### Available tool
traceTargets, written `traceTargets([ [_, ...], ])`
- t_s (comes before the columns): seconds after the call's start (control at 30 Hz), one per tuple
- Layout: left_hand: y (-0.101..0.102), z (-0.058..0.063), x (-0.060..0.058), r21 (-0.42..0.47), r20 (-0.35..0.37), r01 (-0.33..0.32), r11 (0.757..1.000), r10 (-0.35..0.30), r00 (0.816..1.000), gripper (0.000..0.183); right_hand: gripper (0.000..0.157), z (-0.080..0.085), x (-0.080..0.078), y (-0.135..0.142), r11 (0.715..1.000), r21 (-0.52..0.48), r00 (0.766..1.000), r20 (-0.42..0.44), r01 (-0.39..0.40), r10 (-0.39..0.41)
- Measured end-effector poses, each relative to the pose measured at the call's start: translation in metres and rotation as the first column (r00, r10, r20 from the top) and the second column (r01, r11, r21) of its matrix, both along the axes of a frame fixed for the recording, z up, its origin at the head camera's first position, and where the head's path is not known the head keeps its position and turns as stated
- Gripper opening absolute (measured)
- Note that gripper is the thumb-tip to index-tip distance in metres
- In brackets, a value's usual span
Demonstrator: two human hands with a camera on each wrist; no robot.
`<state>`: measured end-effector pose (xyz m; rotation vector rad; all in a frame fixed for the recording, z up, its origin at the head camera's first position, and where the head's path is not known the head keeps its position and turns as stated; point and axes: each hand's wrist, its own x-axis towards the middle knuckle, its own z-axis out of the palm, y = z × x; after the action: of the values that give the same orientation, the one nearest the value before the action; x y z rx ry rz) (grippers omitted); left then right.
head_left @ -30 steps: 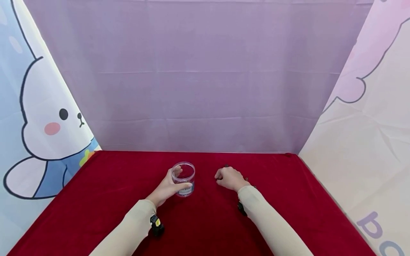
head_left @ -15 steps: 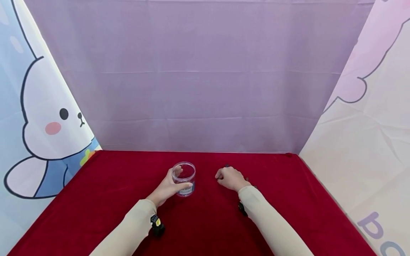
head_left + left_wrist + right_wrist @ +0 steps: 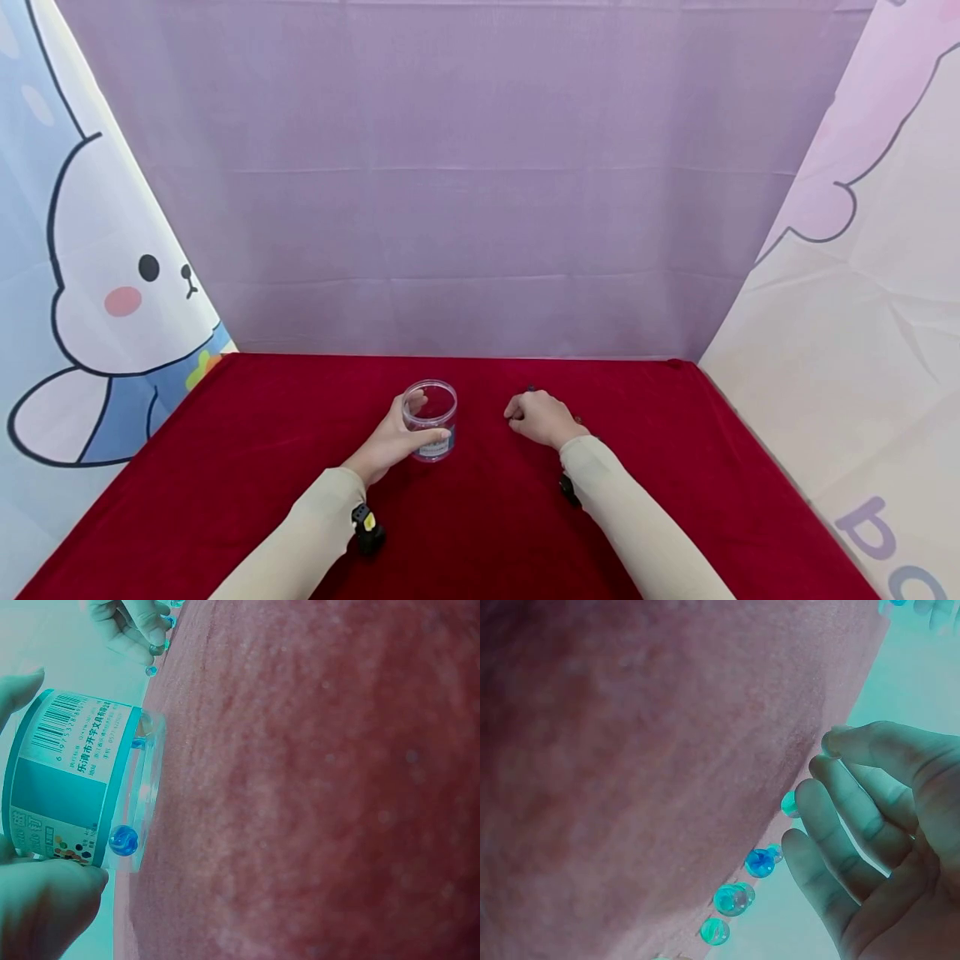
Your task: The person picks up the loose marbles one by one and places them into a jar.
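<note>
My left hand (image 3: 393, 437) grips a clear plastic jar (image 3: 435, 450) with a printed label, standing on the red cloth. In the left wrist view, a blue marble (image 3: 124, 840) shows through the wall near the jar's bottom. To the jar's right, my right hand (image 3: 542, 418) is low over the cloth, thumb and index fingertip together. The left wrist view has a dark marble (image 3: 156, 650) between those fingertips and a light blue marble (image 3: 151, 671) just beside them. In the right wrist view, the other fingers extend close to a green marble (image 3: 789, 804).
Several loose glass marbles lie around the right hand, among them a blue marble (image 3: 760, 862) and a clear green one (image 3: 715, 931). Red cloth (image 3: 300, 417) covers the table. A purple curtain (image 3: 465, 183) hangs behind it, with printed sheets (image 3: 862, 358) at the sides.
Almost nothing differs. The right hand has shifted very slightly to the right; the left hand and the jar have stayed where they were.
</note>
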<state>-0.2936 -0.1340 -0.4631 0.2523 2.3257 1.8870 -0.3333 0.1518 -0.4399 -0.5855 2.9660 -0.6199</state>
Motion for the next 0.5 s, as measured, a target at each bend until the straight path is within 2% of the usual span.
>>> traceTargets([
  [0.5,-0.0001,-0.0021,-0.0012,0.000,0.005,0.002,1.000,-0.002,1.000,0.100,0.016,0.0045,0.0015,0.0004,0.999,-0.034,0.997,-0.074,-0.018,0.015],
])
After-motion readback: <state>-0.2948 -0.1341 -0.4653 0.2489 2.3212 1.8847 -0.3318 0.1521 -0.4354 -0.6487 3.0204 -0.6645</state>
